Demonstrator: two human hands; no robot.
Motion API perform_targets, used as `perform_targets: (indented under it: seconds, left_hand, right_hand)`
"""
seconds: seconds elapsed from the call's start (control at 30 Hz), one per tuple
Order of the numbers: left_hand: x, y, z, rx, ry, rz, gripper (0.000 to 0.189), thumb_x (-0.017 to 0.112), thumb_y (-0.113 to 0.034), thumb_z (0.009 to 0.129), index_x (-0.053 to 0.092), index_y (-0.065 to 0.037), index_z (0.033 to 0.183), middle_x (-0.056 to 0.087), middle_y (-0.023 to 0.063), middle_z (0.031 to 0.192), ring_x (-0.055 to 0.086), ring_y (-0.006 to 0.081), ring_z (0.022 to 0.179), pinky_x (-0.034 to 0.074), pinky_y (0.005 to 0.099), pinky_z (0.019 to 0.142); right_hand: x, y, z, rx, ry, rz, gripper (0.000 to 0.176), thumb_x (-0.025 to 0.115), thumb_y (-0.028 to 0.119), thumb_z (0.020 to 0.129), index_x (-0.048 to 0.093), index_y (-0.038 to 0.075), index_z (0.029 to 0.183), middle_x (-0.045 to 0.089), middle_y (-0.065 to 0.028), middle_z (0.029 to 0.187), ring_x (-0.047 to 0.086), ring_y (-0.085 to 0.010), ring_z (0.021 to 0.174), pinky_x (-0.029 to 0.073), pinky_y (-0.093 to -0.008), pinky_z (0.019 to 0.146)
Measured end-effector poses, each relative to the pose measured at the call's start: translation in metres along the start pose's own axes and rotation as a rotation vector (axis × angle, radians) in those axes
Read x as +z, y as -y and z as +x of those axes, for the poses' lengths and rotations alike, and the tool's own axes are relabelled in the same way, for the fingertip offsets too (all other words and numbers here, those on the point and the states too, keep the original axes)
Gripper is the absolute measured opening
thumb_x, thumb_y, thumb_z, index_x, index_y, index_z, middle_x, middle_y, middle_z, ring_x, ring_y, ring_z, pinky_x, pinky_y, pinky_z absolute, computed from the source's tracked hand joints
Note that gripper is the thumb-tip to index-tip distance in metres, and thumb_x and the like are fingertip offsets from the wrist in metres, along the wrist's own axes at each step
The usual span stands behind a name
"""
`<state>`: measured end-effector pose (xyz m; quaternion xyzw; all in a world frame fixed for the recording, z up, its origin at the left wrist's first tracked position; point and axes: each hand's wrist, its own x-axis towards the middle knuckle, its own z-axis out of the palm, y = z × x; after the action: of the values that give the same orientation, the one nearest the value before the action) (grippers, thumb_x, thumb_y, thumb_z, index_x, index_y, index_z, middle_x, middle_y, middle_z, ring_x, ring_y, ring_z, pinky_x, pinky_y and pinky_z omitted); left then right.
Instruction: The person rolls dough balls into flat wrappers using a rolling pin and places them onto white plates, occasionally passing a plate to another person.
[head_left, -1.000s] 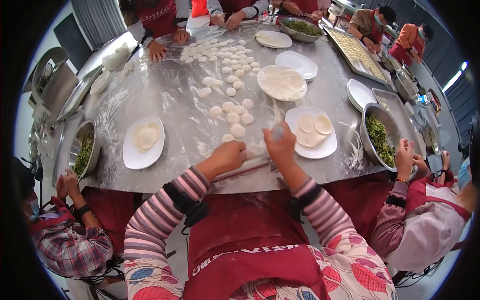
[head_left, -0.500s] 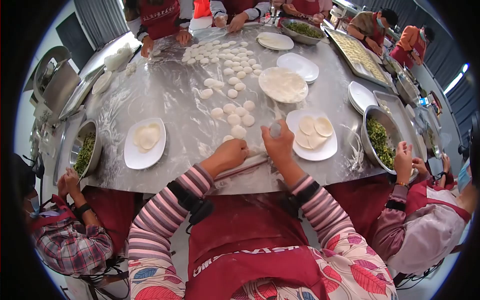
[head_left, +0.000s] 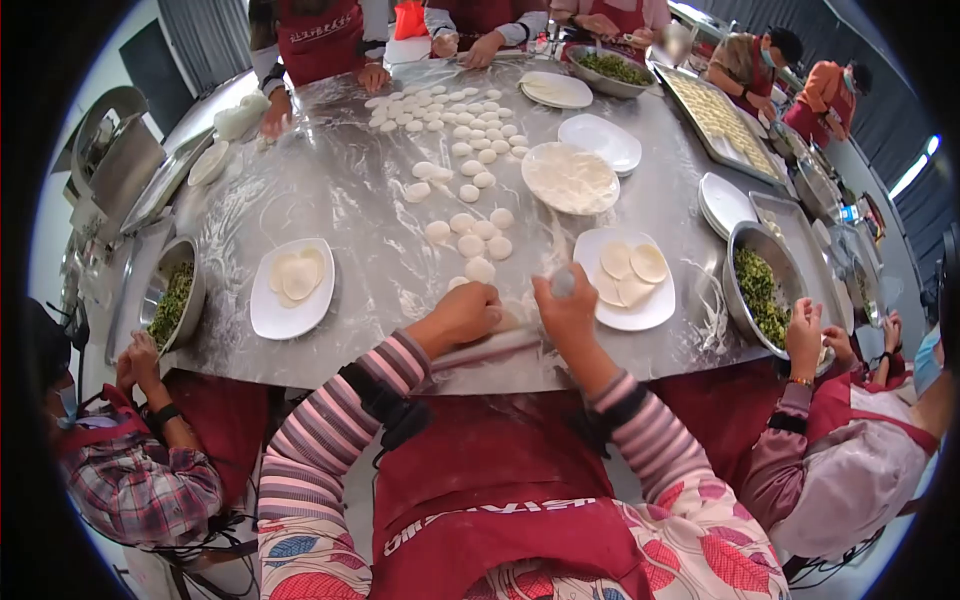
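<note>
My right hand (head_left: 567, 308) is closed round a rolling pin, and the pin's pale rounded end (head_left: 563, 284) sticks up above the fist. Close to its left, my left hand (head_left: 465, 315) has its fingers curled at the edge of a dough wrapper (head_left: 512, 318), mostly hidden by the hands. Small flattened dough rounds (head_left: 480, 270) lie just beyond my left hand. To the right stands a white plate (head_left: 630, 318) bearing several rolled wrappers (head_left: 630, 272). Another white plate (head_left: 290, 325) with wrappers (head_left: 300, 275) is on the left.
Many dough rounds (head_left: 435, 108) cover the floured steel table (head_left: 370, 230) farther back. A flour plate (head_left: 570, 180), stacked plates (head_left: 600, 145) and bowls of green filling (head_left: 762, 295) (head_left: 175, 300) surround me. A tray of dumplings (head_left: 720, 120) stands far right. Co-workers sit on both sides.
My right hand has turned slightly, with the rolling pin's end now farther right. Across the table, a co-worker's hand has moved left. The whole view has shifted a little.
</note>
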<state>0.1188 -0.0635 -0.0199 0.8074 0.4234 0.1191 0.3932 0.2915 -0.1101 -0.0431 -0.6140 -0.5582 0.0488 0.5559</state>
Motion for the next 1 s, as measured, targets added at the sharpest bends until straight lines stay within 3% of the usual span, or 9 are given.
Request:
perform_targets:
  seconds: [0.2,0.37,0.43,0.57,0.73,0.77,0.87,0.9,1.0]
  left_hand:
    - [-0.001,0.013,-0.018,0.052,0.047,-0.103,0.012,0.055,-0.008,0.077,0.058,0.002,0.083,0.06,0.0144,0.069,0.058,0.0253,0.068,0.046,0.0351,0.063]
    - [0.008,0.02,-0.002,0.048,-0.052,0.014,0.022,0.055,-0.017,0.077,0.062,0.002,0.085,0.062,0.0218,0.079,0.061,0.0307,0.079,0.046,0.0383,0.07]
    - [0.008,0.012,-0.007,0.017,-0.018,0.05,0.025,0.057,-0.02,0.076,0.062,0.001,0.087,0.062,0.0229,0.083,0.061,0.032,0.083,0.045,0.0399,0.073]
    - [-0.003,0.007,-0.037,0.061,-0.042,0.097,0.029,0.056,-0.025,0.075,0.062,0.0,0.089,0.061,0.0224,0.087,0.057,0.0393,0.083,0.044,0.0448,0.074]
    - [-0.087,0.053,-0.088,-0.092,-0.312,0.051,0.045,0.064,-0.033,0.077,0.057,0.001,0.105,0.06,0.015,0.102,0.057,0.0252,0.095,0.045,0.0373,0.08]
    - [-0.125,0.069,-0.098,-0.123,-0.129,-0.351,0.04,0.065,-0.028,0.077,0.056,0.001,0.104,0.059,0.0107,0.099,0.055,0.0181,0.091,0.045,0.0317,0.077]
    - [-0.186,0.113,-0.123,-0.393,-0.631,0.197,0.03,0.066,-0.016,0.074,0.056,0.002,0.096,0.059,0.0092,0.086,0.055,0.0158,0.077,0.046,0.0292,0.071]
    - [-0.195,0.145,-0.124,-0.359,-0.801,0.189,0.035,0.067,-0.026,0.069,0.061,0.001,0.09,0.063,0.0177,0.086,0.06,0.0259,0.078,0.047,0.0344,0.069]
    - [-0.181,0.141,-0.11,-0.213,-0.719,0.065,0.026,0.065,-0.022,0.069,0.062,0.001,0.081,0.064,0.0168,0.08,0.061,0.0248,0.074,0.048,0.0336,0.068]
  right_hand:
    - [-0.025,0.005,-0.032,0.065,0.027,0.112,0.029,0.073,0.015,0.068,0.049,0.002,0.081,0.057,-0.0157,0.063,0.055,-0.034,0.053,0.043,-0.0385,0.049]
    - [0.027,-0.014,0.012,-0.106,-0.102,-0.097,0.032,0.072,0.018,0.07,0.054,0.0,0.089,0.059,-0.0194,0.073,0.057,-0.0363,0.067,0.044,-0.0412,0.061]
    - [0.013,-0.016,-0.001,0.027,0.016,0.011,0.036,0.07,0.019,0.071,0.055,-0.002,0.096,0.059,-0.0199,0.078,0.057,-0.0355,0.071,0.044,-0.042,0.065]
    - [-0.033,0.008,-0.036,0.18,0.066,0.183,0.023,0.068,0.005,0.07,0.045,0.005,0.07,0.051,-0.0063,0.057,0.053,-0.0187,0.05,0.043,-0.0294,0.049]
    - [-0.041,0.019,-0.049,0.197,0.051,0.304,0.022,0.067,0.002,0.071,0.045,0.006,0.069,0.049,-0.0038,0.055,0.051,-0.0118,0.046,0.04,-0.0255,0.044]
    - [-0.042,0.023,-0.046,0.233,0.068,0.331,0.022,0.066,0.001,0.07,0.045,0.005,0.068,0.049,-0.0041,0.055,0.05,-0.012,0.047,0.04,-0.0257,0.046]
    - [-0.038,0.01,-0.045,0.216,0.056,0.313,0.022,0.066,0.001,0.07,0.045,0.005,0.069,0.049,-0.0045,0.056,0.048,-0.0122,0.048,0.04,-0.0261,0.048]
    - [-0.036,0.003,-0.046,0.156,0.043,0.264,0.021,0.066,0.001,0.07,0.045,0.005,0.069,0.048,-0.0047,0.057,0.047,-0.0122,0.049,0.04,-0.0263,0.048]
    - [-0.034,0.0,-0.047,0.19,0.049,0.304,0.021,0.067,0.002,0.07,0.045,0.005,0.069,0.047,-0.0048,0.058,0.044,-0.013,0.05,0.039,-0.0268,0.049]
